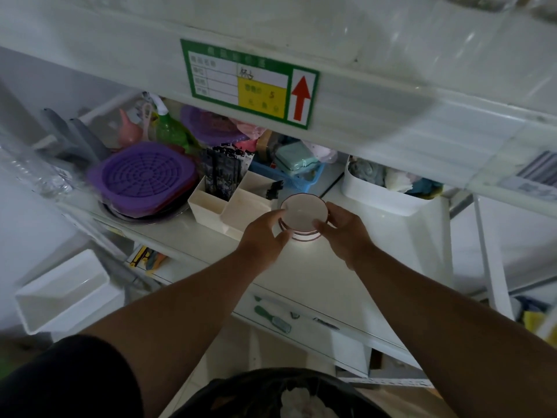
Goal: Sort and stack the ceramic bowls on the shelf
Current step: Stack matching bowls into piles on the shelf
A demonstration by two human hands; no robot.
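A small stack of white ceramic bowls with dark red rims [304, 214] stands on the white shelf [313, 273], just right of a cream divided box. My left hand [265, 236] grips the stack's left side, thumb and fingers curled round the rims. My right hand [343, 233] holds the right side, its fingers wrapped behind the top bowl. The lower bowls are mostly hidden by my fingers; only their rims show.
A cream divided organiser [229, 206] with dark packets sits left of the bowls, purple strainers [144, 179] further left. A white tub [388, 191] of cloths stands at the right. A labelled upper shelf [250, 82] overhangs. A white bin [66, 294] hangs lower left.
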